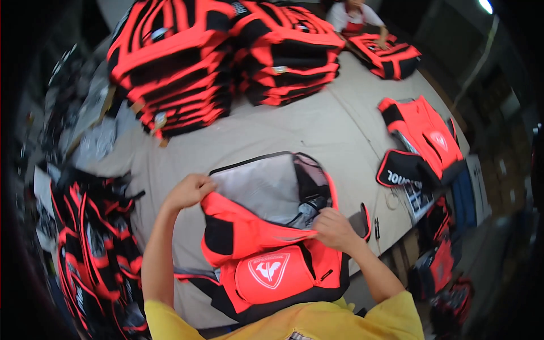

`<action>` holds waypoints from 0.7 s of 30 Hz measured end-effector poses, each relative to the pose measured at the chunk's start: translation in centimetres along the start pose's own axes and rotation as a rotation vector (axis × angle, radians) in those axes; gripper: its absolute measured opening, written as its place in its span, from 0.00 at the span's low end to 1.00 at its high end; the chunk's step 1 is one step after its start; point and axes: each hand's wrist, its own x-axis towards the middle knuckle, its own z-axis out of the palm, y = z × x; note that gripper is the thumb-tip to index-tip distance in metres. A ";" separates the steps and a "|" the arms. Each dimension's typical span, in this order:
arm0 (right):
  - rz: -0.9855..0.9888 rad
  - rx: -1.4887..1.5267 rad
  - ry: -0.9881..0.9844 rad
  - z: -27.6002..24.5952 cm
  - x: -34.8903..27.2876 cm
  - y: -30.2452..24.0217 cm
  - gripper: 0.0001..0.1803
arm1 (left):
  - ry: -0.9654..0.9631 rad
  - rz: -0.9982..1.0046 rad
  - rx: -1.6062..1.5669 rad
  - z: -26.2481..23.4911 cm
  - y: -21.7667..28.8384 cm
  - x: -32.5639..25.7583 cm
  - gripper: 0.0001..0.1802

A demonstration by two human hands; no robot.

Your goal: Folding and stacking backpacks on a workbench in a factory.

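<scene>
Backpack (243,241), bright red and black: lies open at the near edge of the table (362,158), close against the yellow shirt (317,323). Held at two places on the rim by the hands. With the left hand (191,191), grasping the edge at the left corner of the opening, fingers curled over the fabric. With the right hand (335,228), gripping the edge on the right side, fingers bent and partly hidden by the knuckles.

Inside, pale silvery lining (255,187), dark mesh (313,178) toward the right end, and a small crumpled clear bundle (307,212) near the right hand, too blurred to name. On the front pocket, a white shield-shaped emblem (268,270).

Beyond, on the far side of the table, two tall stacks of similar bags: left stack (170,79) and right stack (289,59), near each other. At the far right, a co-worker (352,21) in a red apron, with one hand on a flat-lying bag (396,59). Nearer on the right, another red bag (428,136) with a black flap (399,169) spread beside it. Close to the table's right edge, a slim dark tool (377,228). To the left, a heap of red-and-black bags (96,249).
</scene>
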 end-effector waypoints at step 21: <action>-0.135 0.283 -0.158 12.9 3.3 -9.9 0.28 | 0.675 -0.184 -0.496 23.1 3.1 6.2 0.22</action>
